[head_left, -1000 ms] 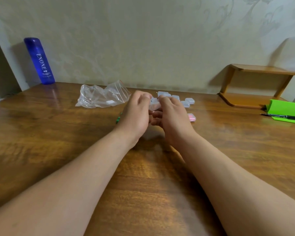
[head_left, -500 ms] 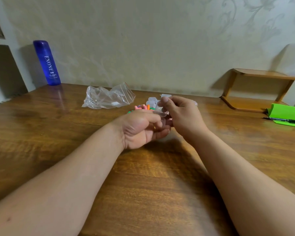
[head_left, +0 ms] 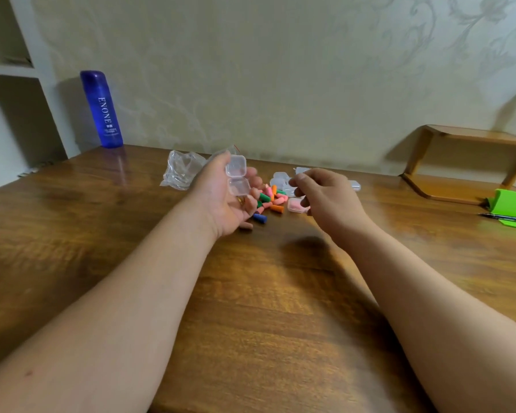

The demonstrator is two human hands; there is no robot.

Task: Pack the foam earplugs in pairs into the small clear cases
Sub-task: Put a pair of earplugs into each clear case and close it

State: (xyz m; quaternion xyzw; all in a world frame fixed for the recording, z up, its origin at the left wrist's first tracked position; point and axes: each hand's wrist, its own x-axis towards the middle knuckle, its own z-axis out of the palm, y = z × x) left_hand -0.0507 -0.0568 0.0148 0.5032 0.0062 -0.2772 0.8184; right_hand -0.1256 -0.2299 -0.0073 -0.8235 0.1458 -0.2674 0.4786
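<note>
Two hands parted: left hand [head_left: 221,201] grips the small clear hinged case [head_left: 237,175], now open for filling; right hand [head_left: 328,198] fingers [head_left: 304,177], I can't tell.

On the table [head_left: 280,308], a bottle [head_left: 103,110] stood rear left by the wall, a bag [head_left: 182,171] lay behind the left hand [head_left: 224,201] holding an open case [head_left: 237,177], earplugs [head_left: 270,201] lay between it and the right hand [head_left: 325,195], spare cases [head_left: 280,178] lay behind them, and a stand [head_left: 465,165] with a pad [head_left: 513,204] and pen [head_left: 504,217] before it stood far right.
</note>
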